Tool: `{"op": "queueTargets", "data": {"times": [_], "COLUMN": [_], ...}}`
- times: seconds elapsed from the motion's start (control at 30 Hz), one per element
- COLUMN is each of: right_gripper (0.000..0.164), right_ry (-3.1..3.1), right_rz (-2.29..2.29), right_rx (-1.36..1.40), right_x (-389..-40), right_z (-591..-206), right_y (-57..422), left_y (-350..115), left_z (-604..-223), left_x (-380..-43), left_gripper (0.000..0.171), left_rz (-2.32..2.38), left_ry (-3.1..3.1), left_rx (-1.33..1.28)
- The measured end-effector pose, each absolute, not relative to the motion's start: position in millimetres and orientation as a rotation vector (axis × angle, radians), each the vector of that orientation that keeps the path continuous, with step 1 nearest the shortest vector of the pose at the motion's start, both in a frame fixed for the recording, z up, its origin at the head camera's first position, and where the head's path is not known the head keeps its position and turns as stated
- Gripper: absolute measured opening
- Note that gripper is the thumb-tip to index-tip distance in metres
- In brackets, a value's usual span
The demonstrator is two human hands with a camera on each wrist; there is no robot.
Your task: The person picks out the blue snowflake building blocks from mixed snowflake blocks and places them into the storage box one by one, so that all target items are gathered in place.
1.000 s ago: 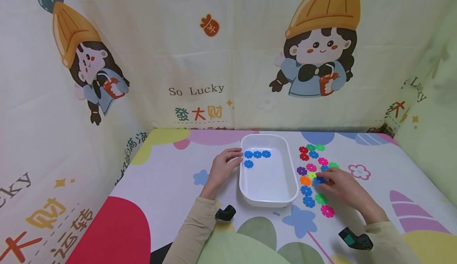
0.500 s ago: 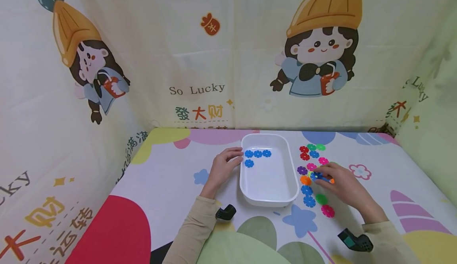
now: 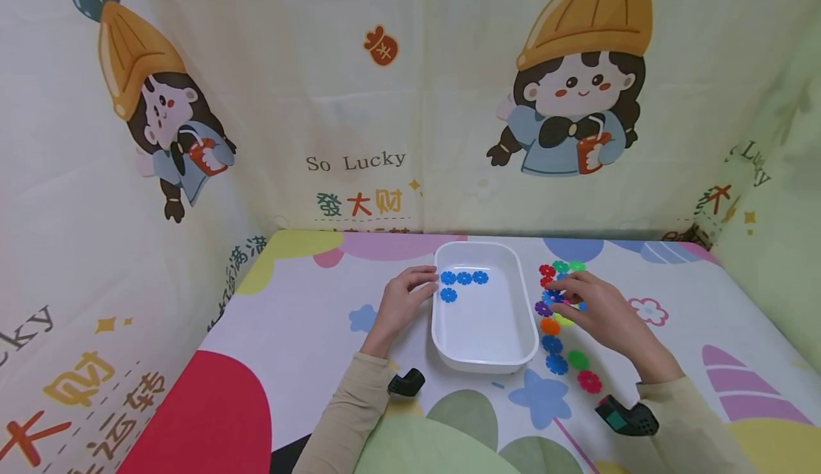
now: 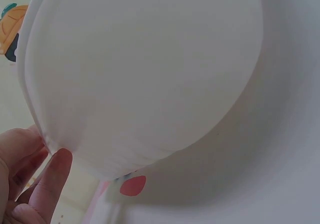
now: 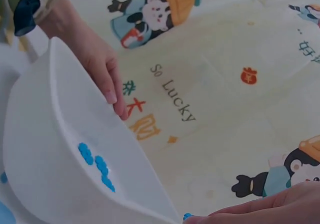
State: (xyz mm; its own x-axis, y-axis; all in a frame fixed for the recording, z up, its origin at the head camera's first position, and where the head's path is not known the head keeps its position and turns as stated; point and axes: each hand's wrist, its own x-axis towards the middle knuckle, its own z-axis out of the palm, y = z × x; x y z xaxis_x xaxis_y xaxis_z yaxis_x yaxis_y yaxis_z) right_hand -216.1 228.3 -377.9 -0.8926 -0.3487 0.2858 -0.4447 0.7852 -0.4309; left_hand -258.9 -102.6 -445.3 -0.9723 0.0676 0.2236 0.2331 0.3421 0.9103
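Four blue flower pieces (image 3: 465, 279): inside the white tray (image 3: 484, 335), just right of the left fingertips.
Left hand (image 3: 403, 304): thumb and fingers grip its rim.
Right hand (image 3: 606, 313): pinches another blue piece (image 5: 188, 216), near loose coloured pieces (image 3: 550, 326).
Backdrop (image 3: 359, 103): "So Lucky", "發大财", beyond the fingers.

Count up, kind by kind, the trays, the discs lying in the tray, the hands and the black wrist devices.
Tray: 1
Blue discs in it: 4
Hands: 2, left hand and right hand
Wrist devices: 2
Total: 9
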Motion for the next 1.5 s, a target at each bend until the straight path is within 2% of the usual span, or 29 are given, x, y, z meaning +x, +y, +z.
{"op": "queueTargets", "data": {"times": [0.5,0.93,1.5], "right_gripper": [0.035,0.036,0.038], "right_ry": [-2.838,-2.853,-2.97], "right_rz": [0.757,0.786,0.853], "right_rx": [0.781,0.853,0.874], "right_x": [-253,-282,-300], "right_z": [-347,-349,-361], "right_y": [189,156,130], "left_y": [-102,-103,-102], "left_z": [-445,-446,-447], "left_x": [-259,-260,-260], "left_gripper": [0.02,0.024,0.025], "left_rz": [-1.697,-1.686,-1.712], "left_ry": [-2.452,-2.463,-2.462], "left_rx": [-0.278,-0.277,-0.259]}}
